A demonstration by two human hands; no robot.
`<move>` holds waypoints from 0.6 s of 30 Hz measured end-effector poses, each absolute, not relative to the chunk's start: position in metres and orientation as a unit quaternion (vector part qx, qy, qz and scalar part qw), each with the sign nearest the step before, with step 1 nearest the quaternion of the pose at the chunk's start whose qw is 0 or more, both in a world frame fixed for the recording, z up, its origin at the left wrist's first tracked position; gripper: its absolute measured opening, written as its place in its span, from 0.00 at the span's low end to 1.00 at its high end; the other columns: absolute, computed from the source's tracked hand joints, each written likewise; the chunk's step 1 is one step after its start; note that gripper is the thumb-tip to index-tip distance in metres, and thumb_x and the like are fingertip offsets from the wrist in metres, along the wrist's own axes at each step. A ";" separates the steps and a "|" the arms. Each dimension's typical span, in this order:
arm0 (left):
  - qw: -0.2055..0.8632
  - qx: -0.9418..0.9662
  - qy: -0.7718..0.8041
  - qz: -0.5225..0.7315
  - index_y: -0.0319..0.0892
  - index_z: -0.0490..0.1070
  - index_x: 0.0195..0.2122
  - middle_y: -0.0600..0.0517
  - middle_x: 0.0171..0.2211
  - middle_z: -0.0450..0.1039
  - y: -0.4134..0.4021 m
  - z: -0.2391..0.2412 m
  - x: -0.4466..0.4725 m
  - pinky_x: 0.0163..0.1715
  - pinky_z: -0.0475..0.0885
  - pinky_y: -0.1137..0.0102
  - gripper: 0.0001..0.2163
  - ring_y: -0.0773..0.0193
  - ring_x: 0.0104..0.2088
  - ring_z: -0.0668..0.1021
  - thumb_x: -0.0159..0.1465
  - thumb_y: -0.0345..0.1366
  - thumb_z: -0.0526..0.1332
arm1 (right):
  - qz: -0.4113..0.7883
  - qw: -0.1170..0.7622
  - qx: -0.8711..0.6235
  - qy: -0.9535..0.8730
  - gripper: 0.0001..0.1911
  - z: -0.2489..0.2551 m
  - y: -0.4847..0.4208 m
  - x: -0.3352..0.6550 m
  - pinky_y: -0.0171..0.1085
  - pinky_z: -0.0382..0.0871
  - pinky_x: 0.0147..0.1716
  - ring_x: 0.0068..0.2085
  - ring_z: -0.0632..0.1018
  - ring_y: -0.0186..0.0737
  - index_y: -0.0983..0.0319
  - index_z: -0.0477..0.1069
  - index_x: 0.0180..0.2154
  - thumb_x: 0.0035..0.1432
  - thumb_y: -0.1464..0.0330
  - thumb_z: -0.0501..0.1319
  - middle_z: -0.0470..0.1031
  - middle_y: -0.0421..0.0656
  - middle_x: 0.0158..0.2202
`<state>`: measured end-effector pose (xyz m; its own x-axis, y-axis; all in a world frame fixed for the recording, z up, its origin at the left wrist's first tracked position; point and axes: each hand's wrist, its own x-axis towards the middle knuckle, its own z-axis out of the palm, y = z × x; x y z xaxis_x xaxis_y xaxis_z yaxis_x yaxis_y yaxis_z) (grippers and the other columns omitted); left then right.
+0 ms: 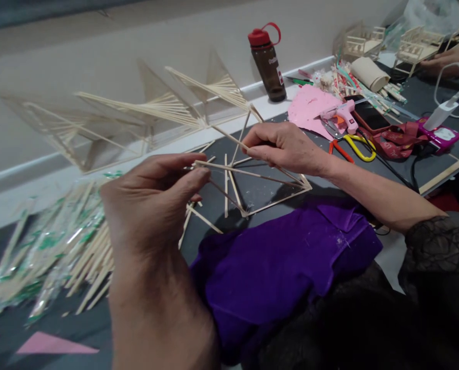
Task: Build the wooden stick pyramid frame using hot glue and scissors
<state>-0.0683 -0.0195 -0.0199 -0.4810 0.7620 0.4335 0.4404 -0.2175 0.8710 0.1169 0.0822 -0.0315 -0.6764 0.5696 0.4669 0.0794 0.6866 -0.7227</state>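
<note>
1. Left hand (152,205) pinches the left corner of the stick frame (252,190), fingers closed on it.
2. Right hand (279,146) grips an upper stick of the same frame, fingers closed.
3. Stick frame sits just above the bench (260,192), over loose sticks (198,216).
4. Purple cloth (283,272) lies just in front of the frame.
5. Wrapped stick bundles (56,252) lie left of the frame; larger stick structures (156,110) stand behind it.
6. Bottle (268,61), glue gun (341,115), scissors (352,146) and phone (370,115) lie right of the frame.
</note>
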 end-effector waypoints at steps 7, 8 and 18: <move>0.142 0.489 0.612 0.605 0.41 0.83 0.31 0.55 0.20 0.76 -0.018 -0.022 -0.069 0.14 0.62 0.77 0.11 0.73 0.17 0.69 0.44 0.28 0.72 | 0.339 0.340 -0.213 -0.851 0.07 -0.030 0.082 0.122 0.32 0.66 0.39 0.36 0.70 0.30 0.64 0.68 0.36 0.66 0.70 0.55 0.69 0.38 0.31; 0.144 0.490 0.608 0.608 0.41 0.83 0.31 0.55 0.20 0.76 -0.018 -0.022 -0.069 0.13 0.61 0.77 0.11 0.74 0.16 0.69 0.44 0.28 0.72 | 0.339 0.341 -0.212 -0.851 0.07 -0.031 0.082 0.122 0.31 0.66 0.39 0.36 0.70 0.30 0.64 0.68 0.36 0.66 0.71 0.54 0.69 0.38 0.31; 0.145 0.490 0.598 0.618 0.42 0.83 0.29 0.55 0.20 0.76 -0.020 -0.018 -0.065 0.14 0.61 0.76 0.11 0.73 0.17 0.69 0.42 0.27 0.71 | 0.334 0.349 -0.210 -0.850 0.06 -0.032 0.082 0.129 0.31 0.64 0.39 0.37 0.70 0.30 0.63 0.65 0.33 0.66 0.72 0.55 0.66 0.38 0.31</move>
<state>-0.0648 -0.0197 -0.0184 -0.4771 0.7649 0.4328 0.4073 -0.2439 0.8801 0.1287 0.0817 -0.0316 -0.6675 0.5908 0.4532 0.1233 0.6880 -0.7152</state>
